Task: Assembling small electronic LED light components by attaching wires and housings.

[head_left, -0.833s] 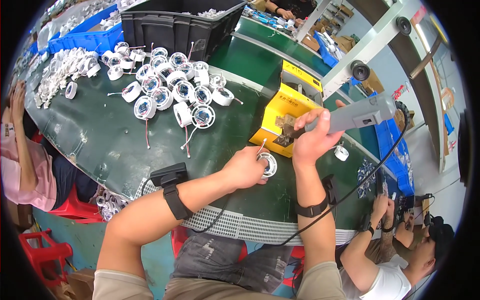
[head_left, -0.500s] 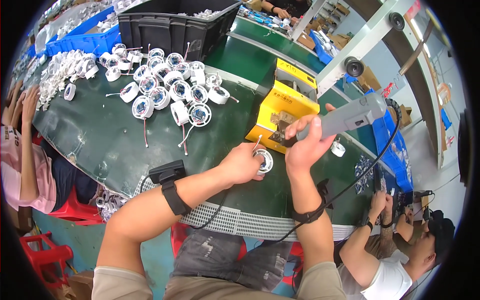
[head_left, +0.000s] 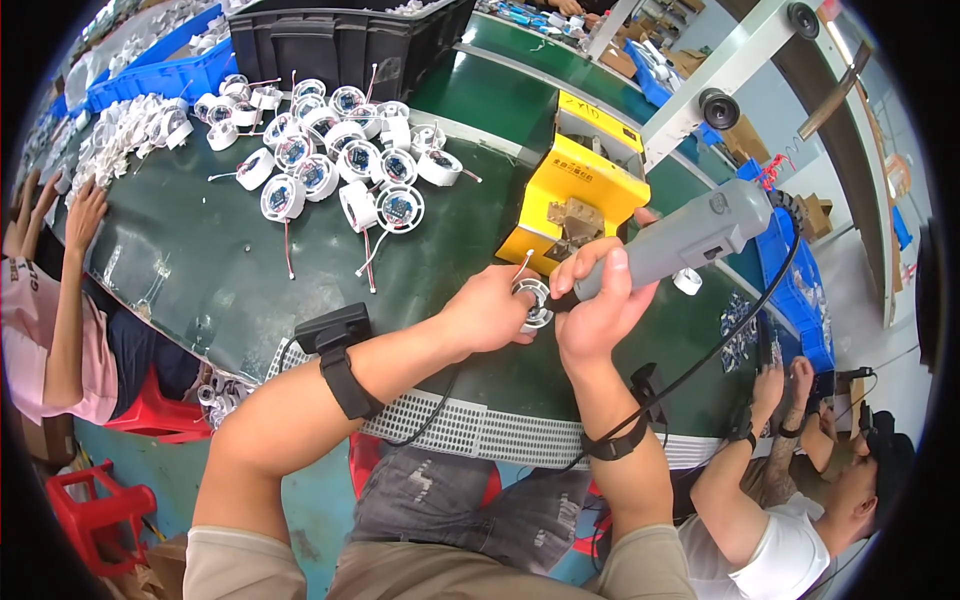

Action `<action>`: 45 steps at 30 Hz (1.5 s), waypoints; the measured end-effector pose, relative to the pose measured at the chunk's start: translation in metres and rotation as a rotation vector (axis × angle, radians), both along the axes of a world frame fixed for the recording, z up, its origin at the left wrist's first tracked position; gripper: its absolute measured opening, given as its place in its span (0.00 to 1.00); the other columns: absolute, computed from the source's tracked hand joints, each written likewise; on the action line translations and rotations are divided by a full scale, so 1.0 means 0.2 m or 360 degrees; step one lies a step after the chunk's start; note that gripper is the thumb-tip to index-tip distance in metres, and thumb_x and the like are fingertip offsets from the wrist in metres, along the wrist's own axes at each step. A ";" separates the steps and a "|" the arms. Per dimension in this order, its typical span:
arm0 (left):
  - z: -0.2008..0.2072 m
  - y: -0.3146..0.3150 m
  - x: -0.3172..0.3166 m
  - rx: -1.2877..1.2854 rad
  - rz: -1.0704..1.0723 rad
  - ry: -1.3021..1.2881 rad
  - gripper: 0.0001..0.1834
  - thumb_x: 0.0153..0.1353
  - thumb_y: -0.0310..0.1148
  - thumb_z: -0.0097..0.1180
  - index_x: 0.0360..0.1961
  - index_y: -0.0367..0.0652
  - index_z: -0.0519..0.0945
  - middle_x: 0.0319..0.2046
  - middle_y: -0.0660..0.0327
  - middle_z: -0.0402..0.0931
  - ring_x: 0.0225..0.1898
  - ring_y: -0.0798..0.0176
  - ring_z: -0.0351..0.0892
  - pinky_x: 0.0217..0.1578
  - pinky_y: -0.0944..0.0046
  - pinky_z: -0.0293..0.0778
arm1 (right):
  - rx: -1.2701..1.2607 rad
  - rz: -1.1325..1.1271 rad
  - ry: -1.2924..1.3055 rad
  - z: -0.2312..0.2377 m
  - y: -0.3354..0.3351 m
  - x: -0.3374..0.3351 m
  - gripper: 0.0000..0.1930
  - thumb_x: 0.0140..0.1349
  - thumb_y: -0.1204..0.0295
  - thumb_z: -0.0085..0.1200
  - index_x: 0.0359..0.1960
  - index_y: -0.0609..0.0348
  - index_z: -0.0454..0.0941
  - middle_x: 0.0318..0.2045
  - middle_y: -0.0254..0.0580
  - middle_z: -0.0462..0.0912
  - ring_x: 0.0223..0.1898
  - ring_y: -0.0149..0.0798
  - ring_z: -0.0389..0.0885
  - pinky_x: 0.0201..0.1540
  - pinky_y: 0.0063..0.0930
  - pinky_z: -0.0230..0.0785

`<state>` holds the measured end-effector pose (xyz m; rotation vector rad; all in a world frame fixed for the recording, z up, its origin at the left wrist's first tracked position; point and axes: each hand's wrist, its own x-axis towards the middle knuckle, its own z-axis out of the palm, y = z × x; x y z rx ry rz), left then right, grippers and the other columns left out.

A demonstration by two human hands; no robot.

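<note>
My left hand [head_left: 487, 312] is closed around a white round plastic housing [head_left: 541, 319] with an open ring on top and a short wire sticking up. The housing rests near the middle of the green bench. A grey electric screwdriver [head_left: 682, 240] lies slanted in my right hand [head_left: 603, 305], fingers wrapped round its front part. Its dark nose meets the ring of the housing; whether the bit touches a screw is hidden. Just beyond both hands stands a yellow screw feeder [head_left: 580, 172] with a metal outlet on its near side.
Several white housings with circuit boards and wires [head_left: 357, 160] are spread at the back left, before a black crate [head_left: 345, 55]. White parts [head_left: 125, 140] are heaped farther left. One housing [head_left: 687, 281] sits right of my hand. Co-workers flank both sides; the screwdriver's cable [head_left: 735, 345] crosses my right forearm.
My right hand has brought the screwdriver down and left, from beside the feeder onto the housing. My left hand still holds the housing. The view has shifted slightly.
</note>
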<state>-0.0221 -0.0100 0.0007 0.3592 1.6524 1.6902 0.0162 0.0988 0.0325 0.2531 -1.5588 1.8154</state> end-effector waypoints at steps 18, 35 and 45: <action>-0.07 -0.02 -0.04 0.0019 0.0107 0.0288 0.17 0.59 0.27 0.48 0.49 0.31 0.76 0.41 0.45 0.79 0.38 0.56 0.84 0.32 0.60 0.82 | 0.0073 0.0312 0.0034 -0.06 0.02 0.01 0.26 0.65 0.64 0.47 0.60 0.60 0.52 0.23 0.42 0.69 0.20 0.33 0.70 0.24 0.28 0.70; 0.22 -0.23 -0.13 -0.0519 0.1075 0.2338 0.17 0.48 0.24 0.61 0.42 0.39 0.77 0.48 0.50 0.72 0.53 0.44 0.69 0.52 0.51 0.68 | 0.1886 -0.1840 -0.1172 -0.23 1.24 0.14 0.19 0.43 0.71 0.62 0.41 0.51 0.81 0.49 0.44 0.75 0.56 0.50 0.68 0.60 0.44 0.59; 0.12 -0.07 0.02 0.0431 -0.0595 0.1121 0.23 0.63 0.36 0.59 0.55 0.35 0.72 0.45 0.55 0.79 0.43 0.65 0.80 0.44 0.65 0.76 | 0.1518 -0.1371 0.0118 0.02 0.70 0.22 0.13 0.50 0.77 0.64 0.31 0.62 0.69 0.49 0.49 0.71 0.55 0.53 0.69 0.59 0.43 0.61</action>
